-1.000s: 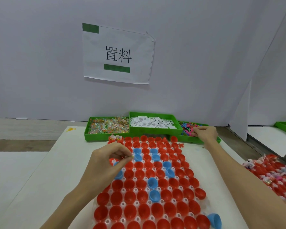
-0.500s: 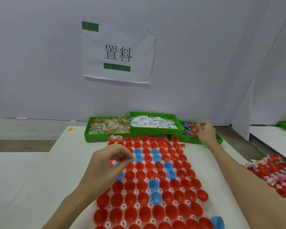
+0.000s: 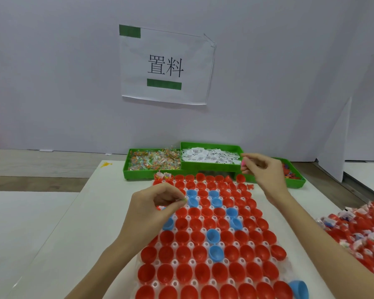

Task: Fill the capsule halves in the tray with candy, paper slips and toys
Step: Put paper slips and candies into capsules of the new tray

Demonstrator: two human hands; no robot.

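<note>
A clear tray [image 3: 288,258] on the white table holds rows of red capsule halves [image 3: 183,254] and a few blue ones [image 3: 213,236]. My left hand [image 3: 153,209] hovers over the tray's left side and pinches a small yellow-green piece [image 3: 184,199] between thumb and fingertips. My right hand [image 3: 262,171] is raised above the tray's far right corner, pinching a small pink toy [image 3: 243,162]. Two capsule halves at the far left corner [image 3: 163,176] hold wrapped items.
Three green bins stand at the table's far edge: candy [image 3: 152,161], paper slips [image 3: 211,156], small toys [image 3: 293,176]. A loose blue half [image 3: 299,289] lies beside the tray. A second tray of filled capsules [image 3: 358,233] sits at right. A paper sign hangs on the wall.
My right hand has left the toy bin and moved left and toward me with a pink toy. My left hand stays over the tray, still pinching its small piece.
</note>
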